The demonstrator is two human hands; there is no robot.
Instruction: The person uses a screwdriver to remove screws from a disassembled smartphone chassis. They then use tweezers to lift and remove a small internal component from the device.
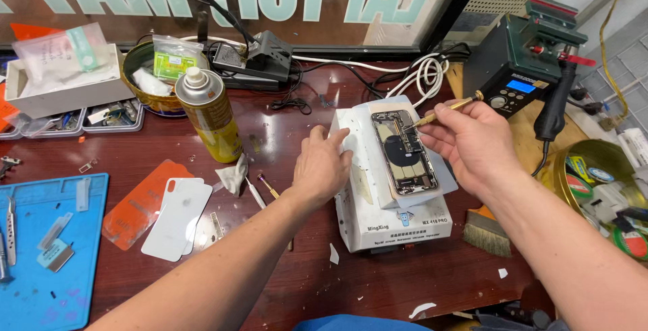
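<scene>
At the far left lay a blue work mat (40, 257), then a white phone back cover (177, 217) on the wooden bench (283, 263), with a yellow spray can (209, 116) standing behind it. Your left hand (322, 167) rested flat, fingers loosely spread, on the left edge of the white heating machine (391, 219). On top of it lay the opened phone (403, 152). Your right hand (472, 143) pinched a brass-handled screwdriver (449, 109), its tip touching the phone's upper part. A brush (487, 231) lay just right of the machine.
</scene>
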